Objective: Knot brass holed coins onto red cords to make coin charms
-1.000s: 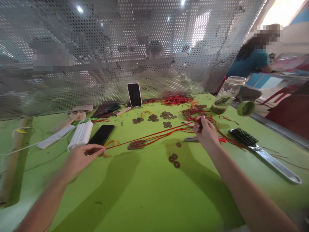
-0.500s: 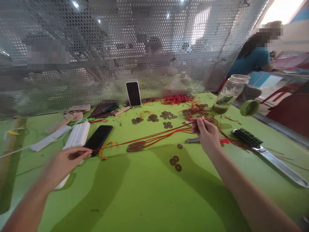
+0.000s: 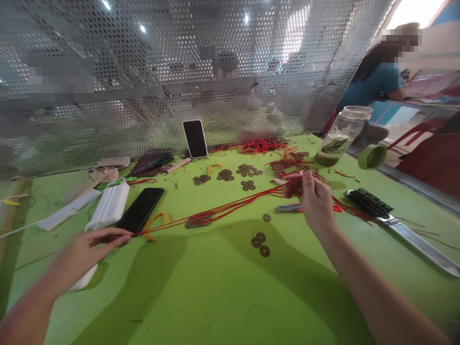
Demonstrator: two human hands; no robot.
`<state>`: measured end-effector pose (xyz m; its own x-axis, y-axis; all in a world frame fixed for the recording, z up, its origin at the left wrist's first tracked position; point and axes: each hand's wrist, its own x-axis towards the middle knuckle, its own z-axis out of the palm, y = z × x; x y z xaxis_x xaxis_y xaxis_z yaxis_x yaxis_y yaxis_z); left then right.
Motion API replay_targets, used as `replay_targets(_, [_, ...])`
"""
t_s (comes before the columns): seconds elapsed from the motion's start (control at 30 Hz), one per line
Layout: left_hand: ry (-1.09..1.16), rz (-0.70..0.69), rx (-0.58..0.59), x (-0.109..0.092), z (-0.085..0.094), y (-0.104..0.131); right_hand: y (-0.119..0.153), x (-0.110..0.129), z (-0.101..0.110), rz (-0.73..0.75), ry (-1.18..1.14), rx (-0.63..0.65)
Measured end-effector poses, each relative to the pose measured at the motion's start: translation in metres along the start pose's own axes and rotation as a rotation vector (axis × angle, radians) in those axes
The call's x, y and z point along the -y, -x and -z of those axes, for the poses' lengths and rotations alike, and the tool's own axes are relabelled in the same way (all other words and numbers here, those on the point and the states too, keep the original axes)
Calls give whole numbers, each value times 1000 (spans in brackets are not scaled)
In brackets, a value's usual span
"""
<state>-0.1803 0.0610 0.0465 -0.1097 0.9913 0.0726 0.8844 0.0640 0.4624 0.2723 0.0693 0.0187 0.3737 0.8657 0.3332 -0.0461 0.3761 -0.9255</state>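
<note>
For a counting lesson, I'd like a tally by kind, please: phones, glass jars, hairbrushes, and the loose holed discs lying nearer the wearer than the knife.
Phones: 2
Glass jar: 1
Hairbrush: 1
Loose holed discs: 4
Total: 8

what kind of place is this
Probably a small craft workshop: red cords stretched between the left hand and right hand, small piles of holed coins or discs, and a utility knife on the green table.

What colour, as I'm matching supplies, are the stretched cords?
The cords are red, seen best in the head view.
</note>
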Motion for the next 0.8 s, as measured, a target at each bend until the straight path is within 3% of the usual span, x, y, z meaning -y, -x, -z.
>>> replay_targets(0.1, [65, -15, 184, -15, -2, 8, -8, -5, 8, -18, -51, -100])
replay_targets(0.23, [103, -69, 227, -29, -6, 16, -18, -12, 18, -51, -104, -204])
replay_targets(0.37, [125, -86, 350, -35, -7, 19, -22, -12, 21, -65, -98, -269])
replay_targets(0.57, [144, -91, 384, -37, -2, 22, -24, -8, 21, -148, -155, -374])
replay_targets(0.8, [192, -92, 455, -27, -4, 20, -28, -15, 28, -112, -176, -410])
